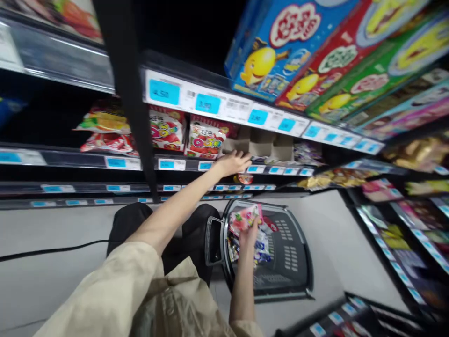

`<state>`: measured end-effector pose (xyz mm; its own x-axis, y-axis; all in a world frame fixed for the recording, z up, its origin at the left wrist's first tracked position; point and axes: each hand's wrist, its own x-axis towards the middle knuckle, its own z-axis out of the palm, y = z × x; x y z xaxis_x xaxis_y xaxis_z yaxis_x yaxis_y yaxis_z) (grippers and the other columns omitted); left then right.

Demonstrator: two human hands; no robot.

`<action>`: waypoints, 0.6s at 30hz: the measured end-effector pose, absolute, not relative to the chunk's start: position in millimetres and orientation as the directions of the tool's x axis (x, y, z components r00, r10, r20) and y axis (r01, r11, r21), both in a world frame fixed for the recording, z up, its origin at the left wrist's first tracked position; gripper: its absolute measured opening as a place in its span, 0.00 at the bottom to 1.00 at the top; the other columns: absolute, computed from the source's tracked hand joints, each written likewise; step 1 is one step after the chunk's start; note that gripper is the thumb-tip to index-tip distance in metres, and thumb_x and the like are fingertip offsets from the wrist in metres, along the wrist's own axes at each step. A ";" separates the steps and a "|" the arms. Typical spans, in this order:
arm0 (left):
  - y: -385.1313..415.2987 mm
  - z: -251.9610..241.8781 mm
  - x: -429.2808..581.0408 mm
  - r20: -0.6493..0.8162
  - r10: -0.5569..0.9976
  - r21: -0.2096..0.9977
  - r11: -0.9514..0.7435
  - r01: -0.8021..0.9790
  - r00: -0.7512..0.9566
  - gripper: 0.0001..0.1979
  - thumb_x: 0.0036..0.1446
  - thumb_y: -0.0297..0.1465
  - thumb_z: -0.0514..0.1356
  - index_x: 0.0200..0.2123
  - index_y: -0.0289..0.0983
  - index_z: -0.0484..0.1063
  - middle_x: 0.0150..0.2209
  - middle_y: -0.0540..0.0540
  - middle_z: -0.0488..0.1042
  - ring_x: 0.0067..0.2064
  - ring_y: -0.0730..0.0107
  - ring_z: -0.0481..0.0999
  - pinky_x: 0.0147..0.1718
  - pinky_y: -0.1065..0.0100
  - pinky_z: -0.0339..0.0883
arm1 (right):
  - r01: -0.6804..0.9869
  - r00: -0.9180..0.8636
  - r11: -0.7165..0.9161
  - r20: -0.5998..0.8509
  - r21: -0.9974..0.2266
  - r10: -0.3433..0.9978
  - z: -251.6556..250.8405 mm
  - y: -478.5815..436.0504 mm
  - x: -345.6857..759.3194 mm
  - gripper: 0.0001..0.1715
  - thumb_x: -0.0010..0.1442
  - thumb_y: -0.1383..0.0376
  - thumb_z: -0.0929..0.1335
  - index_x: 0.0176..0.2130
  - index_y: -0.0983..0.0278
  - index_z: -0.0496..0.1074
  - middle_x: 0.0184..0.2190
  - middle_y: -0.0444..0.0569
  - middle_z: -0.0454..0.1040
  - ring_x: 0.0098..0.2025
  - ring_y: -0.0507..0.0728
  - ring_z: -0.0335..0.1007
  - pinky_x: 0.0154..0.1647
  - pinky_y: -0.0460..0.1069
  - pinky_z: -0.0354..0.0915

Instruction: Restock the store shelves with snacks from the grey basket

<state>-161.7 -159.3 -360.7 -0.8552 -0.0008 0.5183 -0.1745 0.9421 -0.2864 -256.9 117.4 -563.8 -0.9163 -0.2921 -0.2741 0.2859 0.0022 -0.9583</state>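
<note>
My left hand (234, 163) reaches to the lower shelf, its fingers spread over the shelf edge by an open cardboard display box (241, 142). Nothing shows in its fingers. Just left of it stands a red and white bag of gummy candy (206, 138), with more such bags (166, 130) beyond the black shelf post. My right hand (249, 234) is closed on the edge of a pink candy bag (242, 217). It holds the bag inside a grey shopping basket (301, 248), above several other snack packets (263, 248).
Blue, red and green snack boxes (261, 61) stand on the upper shelf, above a strip of price tags (207, 103). More stocked shelves (396, 234) run along the right. The basket's handle (213, 241) is beside my knees. A black cable (70, 248) crosses at left.
</note>
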 end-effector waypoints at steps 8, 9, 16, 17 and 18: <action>-161.1 -361.0 -164.3 0.556 -0.025 -0.213 0.962 -0.172 -0.831 0.18 0.69 0.19 0.49 0.48 0.33 0.78 0.57 0.34 0.77 0.45 0.57 0.79 0.42 0.58 0.67 | 0.415 -0.902 -0.244 -0.361 -0.877 -0.236 -542.4 72.0 -230.8 0.28 0.55 0.49 0.75 0.47 0.65 0.74 0.44 0.52 0.82 0.45 0.59 0.81 0.49 0.54 0.78; -160.7 -361.1 -164.4 0.559 -0.032 -0.196 0.966 -0.169 -0.829 0.18 0.68 0.19 0.50 0.48 0.33 0.78 0.57 0.34 0.77 0.45 0.57 0.79 0.43 0.58 0.67 | 0.425 -0.896 -0.238 -0.368 -0.873 -0.248 -540.4 67.9 -228.5 0.28 0.55 0.49 0.76 0.46 0.65 0.74 0.43 0.51 0.83 0.43 0.59 0.81 0.48 0.54 0.78; -160.2 -360.9 -165.3 0.538 -0.014 -0.275 0.942 -0.191 -0.843 0.17 0.69 0.20 0.49 0.47 0.32 0.78 0.57 0.33 0.78 0.46 0.55 0.81 0.41 0.58 0.69 | 0.513 -0.817 -0.291 -0.355 -0.808 -0.454 -525.9 55.8 -215.8 0.24 0.57 0.48 0.76 0.42 0.63 0.73 0.30 0.41 0.80 0.30 0.52 0.77 0.34 0.45 0.76; -160.3 -360.8 -165.1 0.536 -0.006 -0.293 0.936 -0.193 -0.844 0.18 0.69 0.20 0.48 0.48 0.32 0.78 0.57 0.34 0.78 0.45 0.54 0.81 0.41 0.58 0.70 | 0.579 -0.750 -0.351 -0.312 -0.736 -0.583 -523.3 56.9 -213.9 0.20 0.59 0.50 0.75 0.40 0.62 0.71 0.27 0.37 0.77 0.26 0.49 0.74 0.29 0.43 0.73; -160.4 -360.8 -164.8 0.535 -0.001 -0.303 0.933 -0.193 -0.845 0.18 0.70 0.20 0.48 0.48 0.32 0.78 0.57 0.34 0.78 0.45 0.54 0.81 0.41 0.58 0.70 | 0.663 -0.655 -0.406 -0.226 -0.629 -0.721 -520.6 58.1 -211.5 0.15 0.62 0.54 0.73 0.39 0.61 0.70 0.23 0.34 0.73 0.22 0.47 0.69 0.25 0.41 0.69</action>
